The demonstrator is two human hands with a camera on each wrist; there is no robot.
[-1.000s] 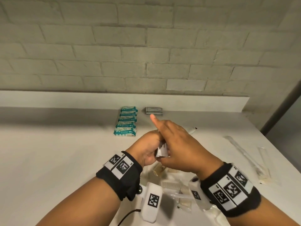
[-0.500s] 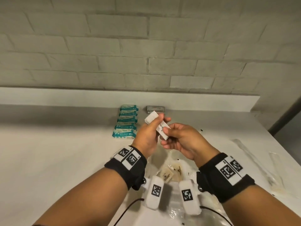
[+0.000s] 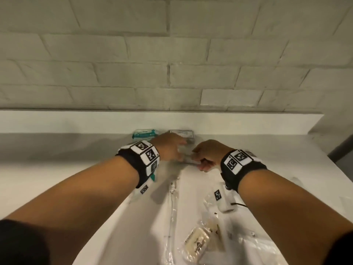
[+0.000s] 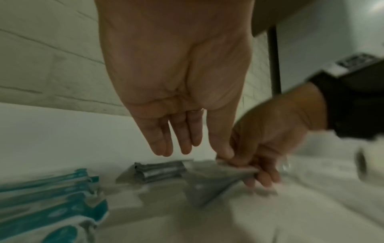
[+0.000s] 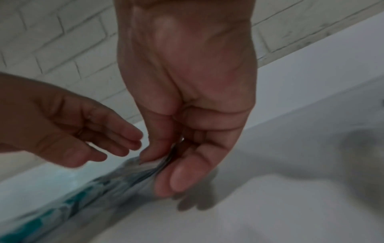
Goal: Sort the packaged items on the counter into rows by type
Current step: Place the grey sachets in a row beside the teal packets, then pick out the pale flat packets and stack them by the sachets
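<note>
My right hand (image 3: 199, 159) pinches a small grey-white packet (image 4: 207, 180) by one end between thumb and fingers (image 5: 176, 179), low over the white counter (image 3: 57, 178). It hangs just in front of a matching grey packet (image 3: 182, 133) that lies at the back ledge. My left hand (image 3: 178, 148) hovers beside it with straight fingers (image 4: 164, 144) and grips nothing; its thumb tip is at the packet's edge. A row of teal packets (image 4: 51, 197) lies to the left, mostly hidden under my left wrist in the head view.
Several clear-wrapped items, among them a cream bar (image 3: 196, 243) and a long thin wrapped stick (image 3: 172, 199), lie on the near counter between my forearms. A raised white ledge (image 3: 76, 121) and a brick wall (image 3: 172, 54) close off the back.
Both hands reached from mid-counter out to the back ledge. The left hand let go of the packet; the right hand brought it down beside the grey packet.
</note>
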